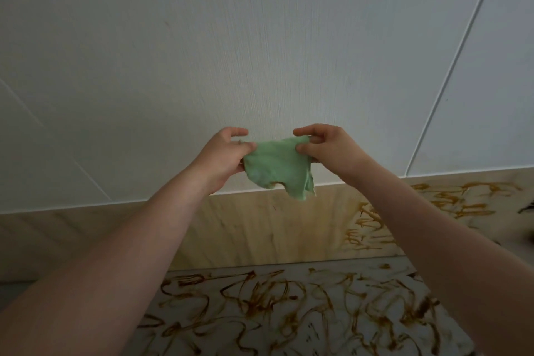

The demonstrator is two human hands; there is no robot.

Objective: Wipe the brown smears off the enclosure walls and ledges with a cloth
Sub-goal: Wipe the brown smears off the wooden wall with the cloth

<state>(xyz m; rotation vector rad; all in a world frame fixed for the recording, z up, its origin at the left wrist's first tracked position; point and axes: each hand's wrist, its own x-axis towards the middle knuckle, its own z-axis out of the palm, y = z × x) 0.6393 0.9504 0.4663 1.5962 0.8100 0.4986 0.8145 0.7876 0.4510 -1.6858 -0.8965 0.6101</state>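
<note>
While both hands are up in front of the white wall (260, 37), the green cloth (277, 167) hangs stretched between them, so it's off the ledge and well above the mess. The left hand (222, 153) pinches the cloth's left corner between thumb and curled fingers. The right hand (332, 150) does the same on the top right edge, thumb underneath and fingers bent over it. The cloth's bottom edge droops in a ragged flap that just overlaps the line where the white panelling stops and the plywood band (260, 225) starts. Can't tell if the cloth actually touches the wall or just hangs in front of it.

That white bit looks pretty clean, with one thin seam (453, 63) slanting up on the right and a fainter seam (55, 147) on the left. The brown smears on the plywood (372, 225) are all bunched to the right, under the right forearm, while the left stretch of the band looks bare. Nearer to the camera, the flat ledge (306, 329) is covered in brown squiggles (260, 292) pretty much from its far edge against the plywood to its rounded near right corner. The two forearms come in from either side, and the open gap between them sits over the middle of the ledge.
</note>
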